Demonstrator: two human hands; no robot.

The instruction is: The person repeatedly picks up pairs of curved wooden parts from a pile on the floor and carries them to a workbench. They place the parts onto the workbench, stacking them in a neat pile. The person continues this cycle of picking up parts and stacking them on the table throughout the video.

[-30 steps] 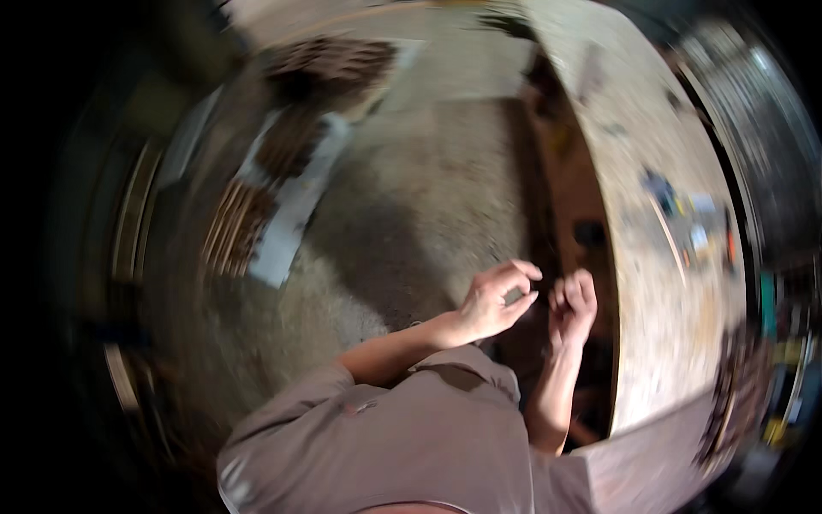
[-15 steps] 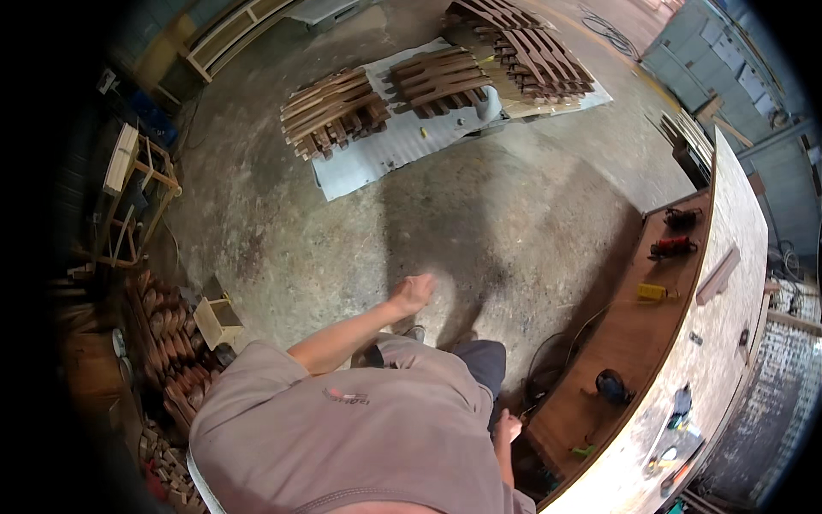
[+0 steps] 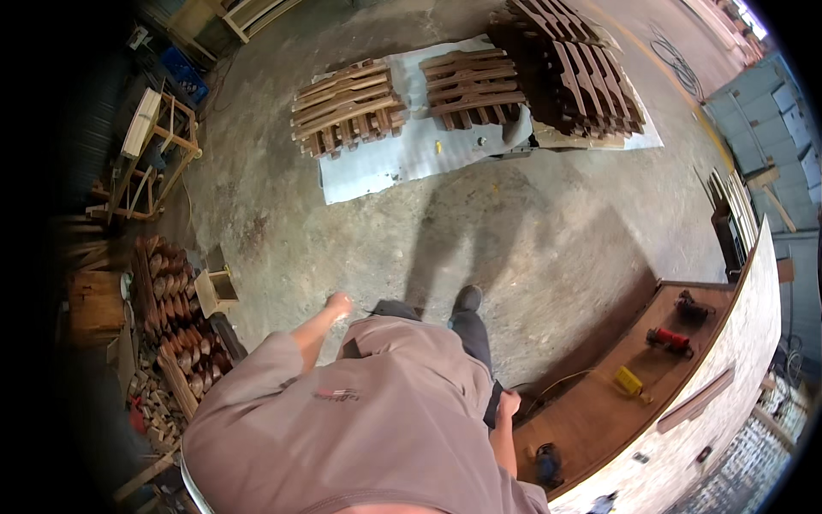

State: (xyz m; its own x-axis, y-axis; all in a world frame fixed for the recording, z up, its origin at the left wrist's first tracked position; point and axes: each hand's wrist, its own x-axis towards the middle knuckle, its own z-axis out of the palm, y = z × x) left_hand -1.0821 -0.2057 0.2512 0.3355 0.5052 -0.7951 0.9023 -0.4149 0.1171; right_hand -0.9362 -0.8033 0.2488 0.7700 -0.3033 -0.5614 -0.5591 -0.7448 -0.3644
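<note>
My left hand (image 3: 340, 304) hangs over the concrete floor at my left side, blurred by motion; its fingers do not show clearly. At my right hip my right hand (image 3: 509, 403) has its fingers curled. A dark, flat piece (image 3: 493, 404) shows right beside its fingers; whether it is held or is part of my clothing I cannot tell. Nearest to that hand is a brown wooden shelf (image 3: 556, 420) under a pale worktop (image 3: 685, 437). On the shelf lie a yellow tool (image 3: 630, 381), a red and black power tool (image 3: 669, 341) and a dark power tool (image 3: 548, 463).
Ahead, stacked shaped wooden slats (image 3: 347, 98) lie on a pale sheet (image 3: 368, 176), with darker stacks (image 3: 591, 81) farther right. Brown wooden parts (image 3: 175, 291) and a small open box (image 3: 216, 291) stand at left, below a wooden frame rack (image 3: 175, 128). A hose coil (image 3: 676, 64) lies far right.
My view has shifted, so the slat stacks and shelf tools sit differently in it. My left hand has swung back and left. One shoe now shows forward on the right.
</note>
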